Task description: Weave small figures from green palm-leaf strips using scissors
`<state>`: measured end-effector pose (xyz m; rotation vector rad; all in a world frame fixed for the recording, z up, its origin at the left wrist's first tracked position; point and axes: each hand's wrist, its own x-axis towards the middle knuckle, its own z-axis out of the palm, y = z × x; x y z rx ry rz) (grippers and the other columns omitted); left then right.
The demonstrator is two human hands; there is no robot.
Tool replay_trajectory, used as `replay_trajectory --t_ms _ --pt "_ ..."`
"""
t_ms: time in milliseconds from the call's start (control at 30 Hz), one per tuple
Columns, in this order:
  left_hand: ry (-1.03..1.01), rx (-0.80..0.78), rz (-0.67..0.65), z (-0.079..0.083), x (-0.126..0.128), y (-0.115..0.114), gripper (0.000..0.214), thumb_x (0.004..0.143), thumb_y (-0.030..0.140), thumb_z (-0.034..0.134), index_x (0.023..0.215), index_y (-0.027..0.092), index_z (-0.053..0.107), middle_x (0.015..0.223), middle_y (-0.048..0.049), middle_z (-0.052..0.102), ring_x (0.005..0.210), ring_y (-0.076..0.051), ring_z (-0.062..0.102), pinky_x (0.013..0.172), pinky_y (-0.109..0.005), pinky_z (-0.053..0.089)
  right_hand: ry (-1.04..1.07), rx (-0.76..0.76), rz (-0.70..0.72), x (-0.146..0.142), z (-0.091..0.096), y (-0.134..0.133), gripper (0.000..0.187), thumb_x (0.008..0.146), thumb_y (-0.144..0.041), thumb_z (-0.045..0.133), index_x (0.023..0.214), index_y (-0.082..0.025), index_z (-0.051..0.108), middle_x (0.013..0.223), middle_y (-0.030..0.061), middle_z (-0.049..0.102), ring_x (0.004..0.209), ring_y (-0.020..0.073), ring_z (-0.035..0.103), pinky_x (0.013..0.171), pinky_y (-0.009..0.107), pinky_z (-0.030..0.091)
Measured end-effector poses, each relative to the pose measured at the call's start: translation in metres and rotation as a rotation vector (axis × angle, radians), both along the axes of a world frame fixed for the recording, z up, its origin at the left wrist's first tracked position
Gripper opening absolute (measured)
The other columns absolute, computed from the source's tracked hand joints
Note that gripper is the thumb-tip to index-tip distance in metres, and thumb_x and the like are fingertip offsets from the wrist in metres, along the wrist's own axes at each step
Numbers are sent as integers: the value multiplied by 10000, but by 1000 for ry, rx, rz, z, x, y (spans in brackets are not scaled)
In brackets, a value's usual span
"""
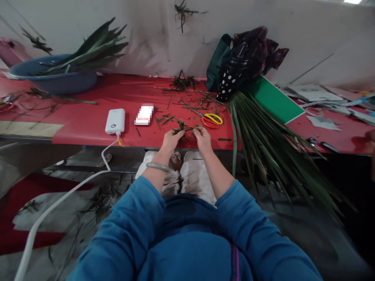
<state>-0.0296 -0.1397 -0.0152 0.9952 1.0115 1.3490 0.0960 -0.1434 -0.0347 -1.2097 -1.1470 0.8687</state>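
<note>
Both my hands are close together over the front edge of the red table. Closed in a pinch, my left hand [172, 139] holds a small woven piece of green leaf [181, 125]. My right hand [202, 138] is pinched on a thin leaf strip [189, 129] that runs from the woven piece. Its fingertips partly hide the strip's end. Just beyond my right hand lie scissors [213, 118] with yellow and red handles. Leaf scraps [165, 119] are scattered around them.
A bundle of long green leaves [263, 140] hangs over the table edge at right. A blue basin [67, 82] with leaves stands at left. A white power bank [115, 121] with a cable and a phone [144, 114] lie on the red table [84, 130].
</note>
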Motion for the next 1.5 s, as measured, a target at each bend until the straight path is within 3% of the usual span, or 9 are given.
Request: replay_trajectory --t_ms 100,267,467,633,833,1067,1233,1367,1500 --pt "62 -21 33 -2 0 2 259 537 334 678 657 111 624 588 -12 598 558 -101 503 569 -224 386 -230 7 -85 6 -10 -34 291 800 -399 361 845 -164 527 692 25 555 644 144 524 624 276 429" --pt "94 -38 12 -1 1 4 261 536 327 676 685 117 629 590 -5 602 563 -102 506 571 -220 382 -936 65 82 21 -45 -88 185 715 -244 528 871 -207 622 1022 84 572 1001 238 458 878 370 334" --pt "132 -34 27 -1 0 5 241 558 321 656 667 110 614 593 -8 594 555 -101 499 565 -225 376 -683 -142 -157 63 -86 -86 214 737 -257 447 814 -171 627 826 70 621 800 189 556 751 304 430" --pt "128 -10 15 -2 0 5 242 566 335 651 650 112 607 605 -14 591 560 -103 493 564 -230 370 -642 -230 -380 91 -104 -103 360 734 -301 424 990 -85 556 971 179 585 932 271 529 802 434 410" --pt "152 -20 14 -1 0 5 277 540 355 667 659 110 621 616 -21 600 566 -108 493 563 -230 368 -705 88 -19 38 -72 -133 406 733 -284 482 1129 -196 484 1216 105 466 1135 215 415 949 413 341" --pt "153 -10 11 -7 -1 7 283 544 371 663 672 121 630 653 -25 618 578 -112 507 560 -230 375 -112 60 -475 80 -34 -90 609 733 -311 477 1286 -180 259 1290 133 364 1075 182 463 858 350 404" --pt "158 -3 15 -11 -1 9 296 543 384 664 684 127 623 651 -17 612 587 -112 508 564 -230 373 152 -48 -712 146 -26 -81 444 659 -330 515 1078 -192 468 1105 58 494 912 129 518 642 222 443" --pt "168 -25 28 -8 0 7 298 536 385 669 670 124 613 642 -18 606 572 -110 502 562 -234 368 165 -143 -761 171 -19 -82 366 593 -303 547 933 -165 542 796 -2 542 606 69 497 427 144 348" --pt "139 -40 -9 -5 1 6 282 543 358 668 687 124 607 649 -22 609 575 -109 510 576 -238 378 252 -268 -551 139 -15 -90 442 560 -313 591 972 -157 544 615 -36 538 438 52 440 364 148 301"
